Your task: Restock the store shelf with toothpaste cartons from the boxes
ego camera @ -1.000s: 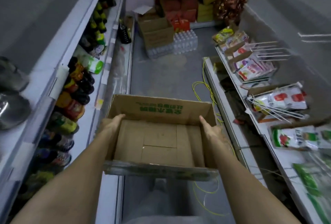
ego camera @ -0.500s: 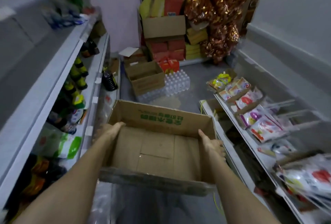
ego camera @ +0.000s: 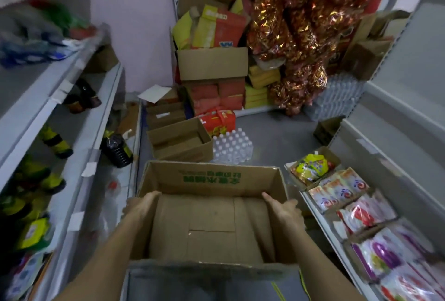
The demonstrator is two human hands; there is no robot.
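Carried box (ego camera: 212, 180): moving further down the aisle, gripped between the left hand (ego camera: 142, 205) and right hand (ego camera: 281, 208).
Open floor box (ego camera: 179, 141): drawing nearer, now lying just beyond the carried box's far wall.
Water bottle pack (ego camera: 232, 146): coming closer alongside it.
Stacked cartons (ego camera: 213, 63): growing to fill the upper view, with gold foil bags (ego camera: 296, 28) now showing almost whole.
Left shelf (ego camera: 79, 132): sliding past, a blurred upper tier coming into sight.
Snack packets (ego camera: 337, 192): looming larger on the right.
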